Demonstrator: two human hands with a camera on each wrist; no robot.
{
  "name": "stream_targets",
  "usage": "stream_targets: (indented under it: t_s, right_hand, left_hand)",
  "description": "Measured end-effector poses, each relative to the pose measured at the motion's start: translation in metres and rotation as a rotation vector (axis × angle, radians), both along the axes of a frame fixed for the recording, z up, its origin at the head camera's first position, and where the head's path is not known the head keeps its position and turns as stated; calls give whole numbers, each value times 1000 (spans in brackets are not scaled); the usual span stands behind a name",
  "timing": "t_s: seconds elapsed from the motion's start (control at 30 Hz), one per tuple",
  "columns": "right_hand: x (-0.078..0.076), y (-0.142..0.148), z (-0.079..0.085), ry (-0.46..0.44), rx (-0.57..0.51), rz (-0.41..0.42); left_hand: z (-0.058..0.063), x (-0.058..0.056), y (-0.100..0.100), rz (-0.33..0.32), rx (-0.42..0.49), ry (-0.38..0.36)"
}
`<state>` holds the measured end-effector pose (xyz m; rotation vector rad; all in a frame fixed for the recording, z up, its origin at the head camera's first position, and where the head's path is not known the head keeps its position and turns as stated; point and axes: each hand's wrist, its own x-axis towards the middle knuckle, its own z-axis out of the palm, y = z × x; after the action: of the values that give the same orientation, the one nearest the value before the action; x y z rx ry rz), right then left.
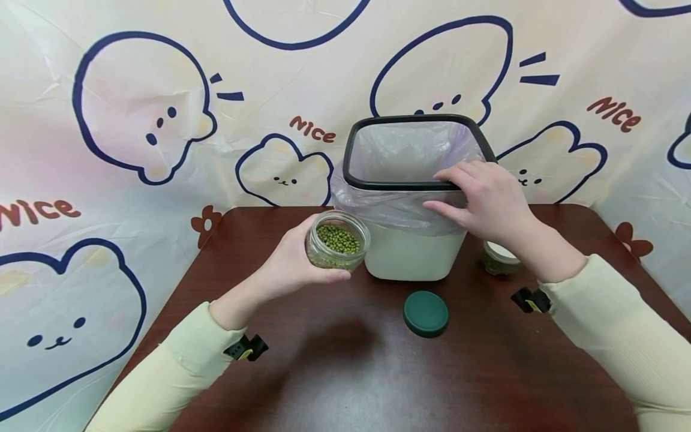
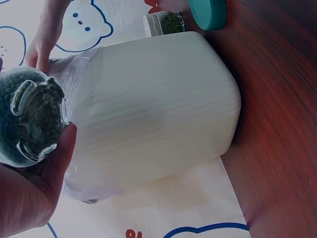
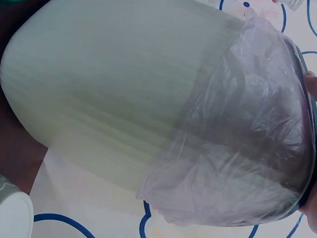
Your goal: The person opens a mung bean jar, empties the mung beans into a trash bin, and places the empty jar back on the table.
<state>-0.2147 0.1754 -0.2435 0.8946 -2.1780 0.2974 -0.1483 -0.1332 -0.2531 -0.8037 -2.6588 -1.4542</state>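
Note:
My left hand (image 1: 294,255) grips a clear glass jar (image 1: 318,259) around its side. The jar is uncapped, tilted, and holds green mung beans (image 1: 338,239). It is raised above the table, in front of the left side of a pale trash can (image 1: 412,252). In the left wrist view the jar's underside (image 2: 42,116) faces the camera, with my left thumb along it. My right hand (image 1: 493,195) holds the can's black rim (image 1: 402,185) at the front right corner, fingers over the top and thumb outside. A thin translucent bag (image 3: 237,134) lines the can and folds over its outside.
On the dark wooden table (image 1: 345,366) a green round lid (image 1: 426,313) lies in front of the can. A second jar (image 1: 499,258) with a white lid stands right of the can, partly behind my right forearm. A printed cloth (image 1: 281,84) hangs behind the table.

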Motion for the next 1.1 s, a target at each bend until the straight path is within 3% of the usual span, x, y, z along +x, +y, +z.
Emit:
stream_targets:
  t_s: [0.17,0.47,0.93,1.1]
  right_hand:
    - [-1,-1,2,-5,14,-34]
    - [-4,1,-2,63,13,-42]
    - [-5,0,-5,92,-13,-49]
    - [-5,-2,-4,74,-3,-50]
  left_hand:
    - [4,-1,0,7,-2,8]
    - [13,-4,-3,10,-10,59]
    - [48,-7,-8,42,6,150]
    - [58,-14,-9,31,26,174]
